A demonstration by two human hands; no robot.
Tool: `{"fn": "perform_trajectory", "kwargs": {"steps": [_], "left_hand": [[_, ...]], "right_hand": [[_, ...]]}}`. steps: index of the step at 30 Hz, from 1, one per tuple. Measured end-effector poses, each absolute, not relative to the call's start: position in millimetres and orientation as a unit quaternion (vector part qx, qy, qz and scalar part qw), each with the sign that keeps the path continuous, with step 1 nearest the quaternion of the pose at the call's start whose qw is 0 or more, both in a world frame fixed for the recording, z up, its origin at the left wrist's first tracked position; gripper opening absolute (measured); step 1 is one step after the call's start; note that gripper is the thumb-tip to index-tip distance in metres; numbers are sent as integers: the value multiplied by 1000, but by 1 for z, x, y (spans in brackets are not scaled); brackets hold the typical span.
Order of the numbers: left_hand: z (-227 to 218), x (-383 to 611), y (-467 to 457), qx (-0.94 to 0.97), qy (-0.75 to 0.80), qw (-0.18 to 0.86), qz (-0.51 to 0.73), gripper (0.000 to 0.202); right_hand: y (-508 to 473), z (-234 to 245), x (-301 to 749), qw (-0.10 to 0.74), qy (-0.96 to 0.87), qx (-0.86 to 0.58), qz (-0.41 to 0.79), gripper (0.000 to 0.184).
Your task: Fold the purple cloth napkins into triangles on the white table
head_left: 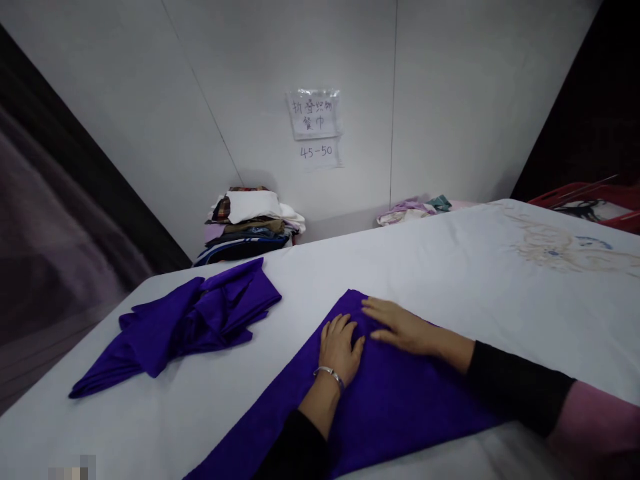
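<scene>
A purple cloth napkin (400,407) lies flat in a large triangle, its point facing away from me and its near left part running out of view at the bottom. My left hand (341,347), with a bracelet at the wrist, rests palm down on the cloth near the point, fingers stretched out. Just right of it, my right hand (400,327) lies on the same cloth with fingers extended toward the left. A crumpled pile of purple cloth (190,320) sits apart on the left.
A white tablecloth (440,267) with an embroidered pattern at right covers the table. Behind its far edge are a stack of folded clothes (253,223), more fabric (410,210) and a red basket (565,193). Paper signs (314,123) hang on the wall.
</scene>
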State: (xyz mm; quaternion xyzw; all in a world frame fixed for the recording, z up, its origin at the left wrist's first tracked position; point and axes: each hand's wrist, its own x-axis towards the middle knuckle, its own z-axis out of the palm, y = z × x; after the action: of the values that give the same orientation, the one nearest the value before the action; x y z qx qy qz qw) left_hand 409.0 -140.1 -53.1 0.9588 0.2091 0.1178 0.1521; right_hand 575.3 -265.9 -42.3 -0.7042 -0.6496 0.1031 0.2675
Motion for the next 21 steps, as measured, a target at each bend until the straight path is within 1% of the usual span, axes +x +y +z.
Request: {"fn": "perform_trajectory", "kwargs": {"steps": [2, 4, 6, 11, 16, 21], "left_hand": [[-53, 408, -141, 959, 219, 145, 111, 37], [-53, 408, -142, 958, 228, 138, 104, 40], [-53, 408, -143, 959, 233, 129, 98, 42], [-53, 408, -144, 961, 244, 105, 81, 47], [-53, 409, -145, 958, 257, 110, 66, 49], [-54, 410, -146, 957, 257, 109, 76, 51]], "right_hand": [[-270, -43, 564, 209, -695, -675, 133, 63], [-272, -45, 566, 163, -685, -697, 136, 65], [-270, -46, 574, 140, -656, -733, 115, 67], [-248, -41, 579, 125, -664, -733, 77, 72], [-223, -46, 572, 111, -672, -728, 79, 75], [-217, -56, 576, 107, -672, -727, 93, 75]]}}
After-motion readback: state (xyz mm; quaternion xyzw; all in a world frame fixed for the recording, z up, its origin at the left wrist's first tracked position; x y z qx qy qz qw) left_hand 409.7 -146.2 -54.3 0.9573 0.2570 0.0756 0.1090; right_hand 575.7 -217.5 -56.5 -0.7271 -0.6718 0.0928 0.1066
